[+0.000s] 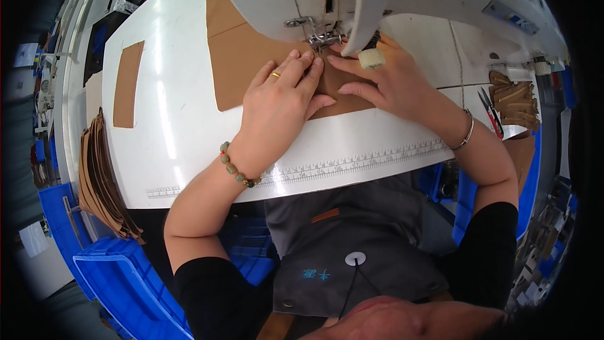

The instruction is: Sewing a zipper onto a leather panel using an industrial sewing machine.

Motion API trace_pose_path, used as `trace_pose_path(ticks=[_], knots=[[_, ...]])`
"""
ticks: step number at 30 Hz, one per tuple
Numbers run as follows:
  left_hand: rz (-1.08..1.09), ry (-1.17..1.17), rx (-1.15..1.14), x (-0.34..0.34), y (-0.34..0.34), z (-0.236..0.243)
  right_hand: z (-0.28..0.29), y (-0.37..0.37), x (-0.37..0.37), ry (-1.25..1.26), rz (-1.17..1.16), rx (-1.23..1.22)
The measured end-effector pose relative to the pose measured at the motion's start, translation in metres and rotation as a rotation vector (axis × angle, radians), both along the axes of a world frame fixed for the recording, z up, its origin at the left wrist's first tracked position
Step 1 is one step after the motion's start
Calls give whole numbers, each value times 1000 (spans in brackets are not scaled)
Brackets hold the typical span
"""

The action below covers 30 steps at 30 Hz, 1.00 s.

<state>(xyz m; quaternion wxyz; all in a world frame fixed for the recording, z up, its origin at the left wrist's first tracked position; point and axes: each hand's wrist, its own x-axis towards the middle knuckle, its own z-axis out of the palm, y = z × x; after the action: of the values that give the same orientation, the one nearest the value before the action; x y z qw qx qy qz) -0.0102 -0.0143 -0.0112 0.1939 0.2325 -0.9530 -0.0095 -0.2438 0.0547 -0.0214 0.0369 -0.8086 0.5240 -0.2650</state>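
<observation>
cloth [231,66] lies, in the head view, on the far half of the white bench [170,151], passing below the presser foot [324,40] of a white sewing machine [264,0]. its long axis seems to go slantwise, from the far edge of the bench at left toward the near edge at right; the right end is partly covered, so i cannot tell its full outline. it is plain brown, flat at left, with one thin seam line across the far left part, and slightly wrinkled between the hands. the left hand [283,85] rests flat on it, fingers extended. the right hand [396,79] is also unclosed, thumb apart from the fingers, though some fingertips hide behind the machine.

along the near edge of the bench runs a printed ruler [352,165]. near the left edge lies a brown strip [129,85], and beside this edge hangs a stack of brown pieces [97,179]. toward the right edge are scissors [492,113] and a brown bundle [514,102]. a blue crate [129,283] stands below the left near corner.
</observation>
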Motion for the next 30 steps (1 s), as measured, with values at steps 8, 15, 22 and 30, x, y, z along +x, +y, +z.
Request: trace_pose_path(ticks=[8,15,22,30], knots=[[-3,5,-8,-1,-4,-4,-3,-2,-2,-5,4,2],[13,1,-14,-1,-6,-5,-5,-5,-2,14,-15,9],[-1,-7,-4,-2,-5,-6,-1,-4,-3,11,-17,12],[69,54,12,7,-4,-7,82,48,-58,279,-2,-430]])
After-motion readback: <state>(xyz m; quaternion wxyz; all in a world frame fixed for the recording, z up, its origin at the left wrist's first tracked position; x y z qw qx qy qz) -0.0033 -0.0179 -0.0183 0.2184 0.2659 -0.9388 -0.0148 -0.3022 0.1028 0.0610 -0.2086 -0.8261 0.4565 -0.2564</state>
